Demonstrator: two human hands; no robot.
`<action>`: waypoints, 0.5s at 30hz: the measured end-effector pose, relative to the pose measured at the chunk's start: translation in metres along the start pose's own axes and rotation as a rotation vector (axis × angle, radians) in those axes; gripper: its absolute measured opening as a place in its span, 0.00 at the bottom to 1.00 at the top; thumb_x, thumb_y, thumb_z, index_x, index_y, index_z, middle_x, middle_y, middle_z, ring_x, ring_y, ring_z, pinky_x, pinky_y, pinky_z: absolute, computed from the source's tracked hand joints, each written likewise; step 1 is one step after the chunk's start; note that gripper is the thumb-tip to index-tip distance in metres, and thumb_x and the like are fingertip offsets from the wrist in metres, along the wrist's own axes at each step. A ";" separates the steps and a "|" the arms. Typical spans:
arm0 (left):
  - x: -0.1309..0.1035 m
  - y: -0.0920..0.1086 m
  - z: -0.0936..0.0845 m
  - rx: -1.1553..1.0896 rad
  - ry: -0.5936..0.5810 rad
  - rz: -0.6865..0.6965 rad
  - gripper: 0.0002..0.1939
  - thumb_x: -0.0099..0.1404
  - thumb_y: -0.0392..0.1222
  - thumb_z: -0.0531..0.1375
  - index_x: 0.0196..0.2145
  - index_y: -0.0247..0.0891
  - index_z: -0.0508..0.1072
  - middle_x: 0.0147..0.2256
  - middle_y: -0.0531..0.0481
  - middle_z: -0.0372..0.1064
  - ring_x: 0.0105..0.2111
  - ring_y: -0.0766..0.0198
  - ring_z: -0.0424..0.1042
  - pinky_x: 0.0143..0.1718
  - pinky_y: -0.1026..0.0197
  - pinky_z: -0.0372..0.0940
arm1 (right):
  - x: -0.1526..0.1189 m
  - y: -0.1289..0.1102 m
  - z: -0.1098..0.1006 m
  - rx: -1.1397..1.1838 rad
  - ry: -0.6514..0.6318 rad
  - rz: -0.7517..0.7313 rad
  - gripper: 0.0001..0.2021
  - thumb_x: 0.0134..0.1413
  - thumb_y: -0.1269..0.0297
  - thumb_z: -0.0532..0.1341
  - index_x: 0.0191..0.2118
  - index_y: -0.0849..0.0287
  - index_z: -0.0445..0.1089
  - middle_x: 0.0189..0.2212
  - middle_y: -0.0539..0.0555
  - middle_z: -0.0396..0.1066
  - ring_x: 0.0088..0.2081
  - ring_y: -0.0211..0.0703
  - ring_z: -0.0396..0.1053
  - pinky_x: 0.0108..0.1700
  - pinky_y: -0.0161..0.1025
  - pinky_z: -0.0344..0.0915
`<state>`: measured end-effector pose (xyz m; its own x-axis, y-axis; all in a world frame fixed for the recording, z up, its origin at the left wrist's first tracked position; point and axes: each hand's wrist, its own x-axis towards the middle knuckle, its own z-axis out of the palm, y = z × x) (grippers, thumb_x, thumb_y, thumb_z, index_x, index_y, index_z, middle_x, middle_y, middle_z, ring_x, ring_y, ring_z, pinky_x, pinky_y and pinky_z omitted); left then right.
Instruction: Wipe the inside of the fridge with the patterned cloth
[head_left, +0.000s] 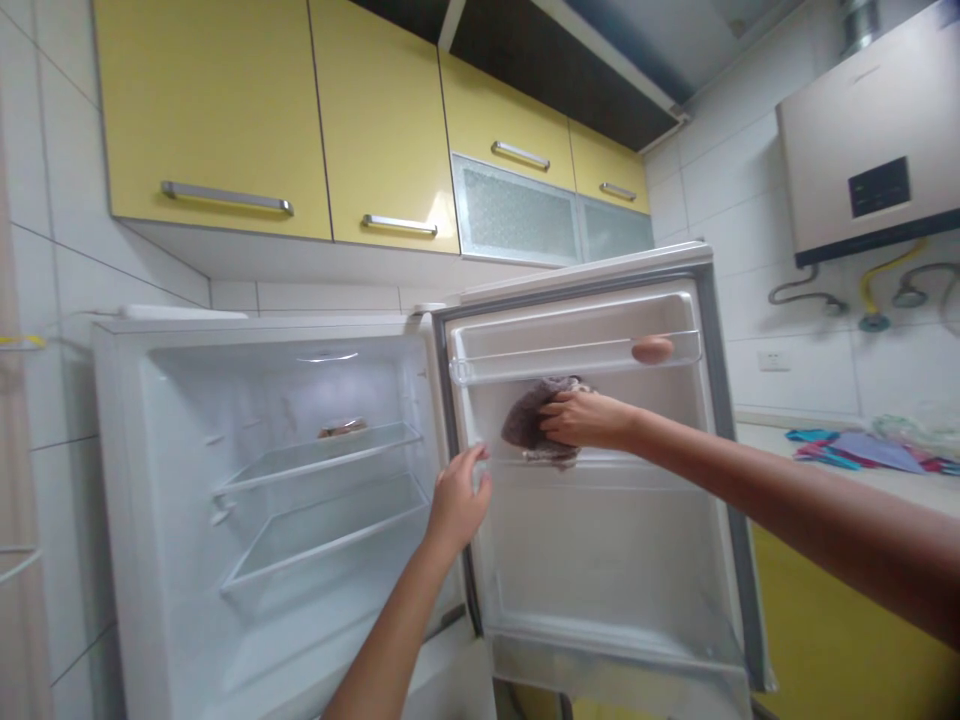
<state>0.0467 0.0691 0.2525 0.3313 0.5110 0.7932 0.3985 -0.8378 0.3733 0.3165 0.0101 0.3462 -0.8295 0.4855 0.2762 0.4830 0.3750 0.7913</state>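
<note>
A grey-brown cloth [531, 412] is bunched under my right hand [581, 420], whose fingers grip it against the inner side of the open fridge door [615, 560], between its upper and middle racks. My left hand [459, 497] is raised near the hinge side of the door, thumb and fingers apart, holding nothing. Just above my right hand, an egg [652, 349] sits in the clear upper door rack [555, 358]. To the left stands the open fridge [187, 560], its glass shelves [330, 455] inside; a small brownish item [342, 428] lies on the upper one.
Yellow wall cabinets [217, 110] with metal handles hang above the fridge. A water heater [862, 140] with pipes below is on the right wall. Colourful cloths [862, 450] lie on the counter behind the door. A clear bin [615, 670] is at the door's bottom.
</note>
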 end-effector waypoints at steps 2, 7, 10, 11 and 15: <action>-0.008 -0.001 0.005 0.096 -0.039 0.057 0.20 0.62 0.36 0.56 0.52 0.40 0.71 0.51 0.42 0.73 0.56 0.50 0.68 0.60 0.41 0.60 | -0.017 0.006 0.005 -0.021 -0.030 -0.002 0.08 0.58 0.74 0.63 0.40 0.58 0.77 0.46 0.52 0.79 0.53 0.46 0.72 0.53 0.43 0.66; -0.013 0.002 0.008 0.253 -0.064 0.134 0.19 0.63 0.34 0.55 0.52 0.39 0.68 0.49 0.42 0.70 0.53 0.52 0.67 0.56 0.43 0.63 | -0.077 0.012 0.011 -0.011 -0.094 0.040 0.18 0.59 0.75 0.59 0.52 0.54 0.74 0.55 0.50 0.75 0.60 0.48 0.67 0.57 0.47 0.65; -0.013 0.000 0.011 0.238 -0.065 0.162 0.21 0.61 0.33 0.57 0.53 0.38 0.66 0.51 0.41 0.68 0.55 0.51 0.65 0.59 0.43 0.62 | -0.104 0.009 0.008 0.065 -0.093 0.258 0.22 0.55 0.76 0.58 0.55 0.53 0.72 0.56 0.52 0.74 0.60 0.47 0.68 0.56 0.45 0.68; -0.014 -0.002 0.012 0.227 -0.061 0.166 0.22 0.60 0.33 0.57 0.53 0.38 0.66 0.52 0.40 0.67 0.56 0.51 0.64 0.60 0.42 0.61 | -0.108 0.006 0.005 0.078 -0.087 0.371 0.25 0.53 0.76 0.58 0.56 0.53 0.71 0.57 0.53 0.73 0.58 0.48 0.69 0.54 0.45 0.70; -0.016 -0.006 0.016 0.209 -0.044 0.167 0.24 0.59 0.33 0.59 0.54 0.36 0.65 0.53 0.40 0.65 0.59 0.50 0.60 0.64 0.43 0.58 | -0.094 -0.010 -0.011 0.071 -0.120 0.669 0.34 0.46 0.74 0.59 0.63 0.54 0.63 0.60 0.57 0.70 0.56 0.54 0.69 0.39 0.43 0.74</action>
<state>0.0528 0.0687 0.2297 0.4422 0.3811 0.8119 0.5019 -0.8554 0.1282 0.3866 -0.0482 0.3182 -0.3113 0.7135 0.6277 0.9014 0.0126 0.4327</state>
